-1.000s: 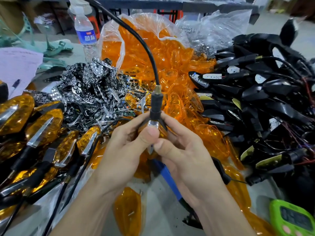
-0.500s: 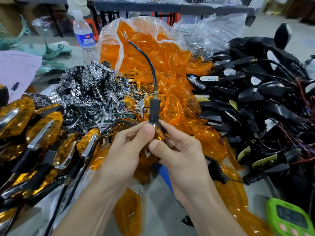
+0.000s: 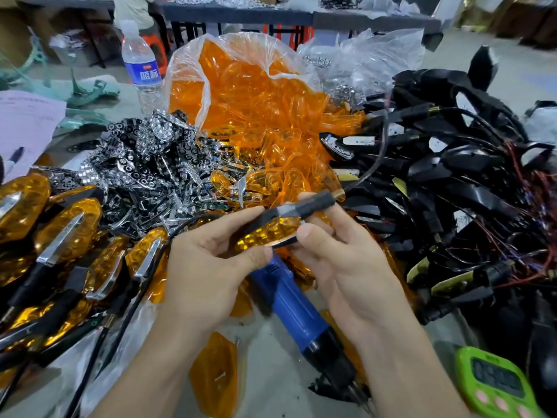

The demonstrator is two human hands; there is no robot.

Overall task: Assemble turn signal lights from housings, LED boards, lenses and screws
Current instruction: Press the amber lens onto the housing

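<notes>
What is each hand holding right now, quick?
Left hand: pinches the turn signal light at its lens end.
Right hand: grips the same light near its stem.

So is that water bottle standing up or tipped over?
Upright: the water bottle stands straight, with its white cap at the top.

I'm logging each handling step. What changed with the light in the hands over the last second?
The turn signal was rotated: its black stem, upright before, now points right, and the amber lens faces the camera. Nothing was let go: the left hand and right hand still pinch it. The blue screwdriver stays on the table beneath.
</notes>
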